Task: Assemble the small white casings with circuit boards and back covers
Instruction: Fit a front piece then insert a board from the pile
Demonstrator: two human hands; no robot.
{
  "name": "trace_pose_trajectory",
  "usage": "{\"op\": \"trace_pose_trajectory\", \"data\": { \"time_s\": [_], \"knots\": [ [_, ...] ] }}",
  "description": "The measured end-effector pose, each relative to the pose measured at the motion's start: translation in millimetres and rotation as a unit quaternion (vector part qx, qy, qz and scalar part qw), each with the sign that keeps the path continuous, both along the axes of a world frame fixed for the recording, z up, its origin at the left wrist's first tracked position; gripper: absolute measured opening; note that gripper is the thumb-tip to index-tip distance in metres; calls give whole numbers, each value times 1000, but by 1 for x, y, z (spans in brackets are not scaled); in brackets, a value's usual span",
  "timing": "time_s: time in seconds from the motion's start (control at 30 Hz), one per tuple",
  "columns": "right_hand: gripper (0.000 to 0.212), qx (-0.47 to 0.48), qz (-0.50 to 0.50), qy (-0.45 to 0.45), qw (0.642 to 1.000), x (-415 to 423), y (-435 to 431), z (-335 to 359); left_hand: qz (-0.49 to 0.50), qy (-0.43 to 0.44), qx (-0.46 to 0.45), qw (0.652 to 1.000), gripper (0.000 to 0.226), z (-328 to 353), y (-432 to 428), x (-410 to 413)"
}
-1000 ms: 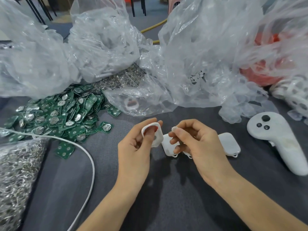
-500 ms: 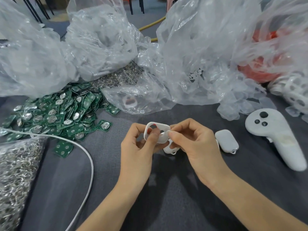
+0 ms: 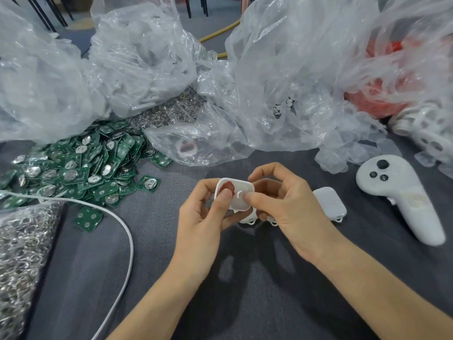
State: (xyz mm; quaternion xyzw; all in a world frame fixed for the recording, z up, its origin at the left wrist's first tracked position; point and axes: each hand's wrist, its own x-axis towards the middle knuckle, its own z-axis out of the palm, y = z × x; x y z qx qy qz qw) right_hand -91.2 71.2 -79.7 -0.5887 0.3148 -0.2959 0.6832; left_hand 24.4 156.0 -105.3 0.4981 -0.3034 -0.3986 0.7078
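The left hand (image 3: pixel 203 217) and right hand (image 3: pixel 282 207) each keep a pinching grip on one white casing (image 3: pixel 239 195), held above the worktop (image 3: pixel 245 290). The left thumb covers a red part (image 3: pixel 226 185) inside it, whose shape cannot be made out. More white pieces (image 3: pixel 247 218) lie half hidden beneath the hands. A closed casing (image 3: pixel 329 203) lies beside the right hand. Green circuit boards (image 3: pixel 73 168) are heaped to the left.

2 hands (image 3: pixel 201 217) (image 3: pixel 286 207), 1 controller (image 3: pixel 397 192), 1 cable (image 3: pixel 131 244)
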Motion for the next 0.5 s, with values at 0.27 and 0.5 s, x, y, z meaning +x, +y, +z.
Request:
{"op": "trace_pose_trajectory", "data": {
  "time_s": [0.27, 0.5],
  "knots": [
    [22, -78, -26, 17, 996, 2, 1, -2, -27, 0, -5, 1000, 15, -3, 0, -2],
    [25, -154, -49, 102, 981, 1, -1, -4, -14, -120, 0, 993, 20, -3, 2, -8]
  ]
}}
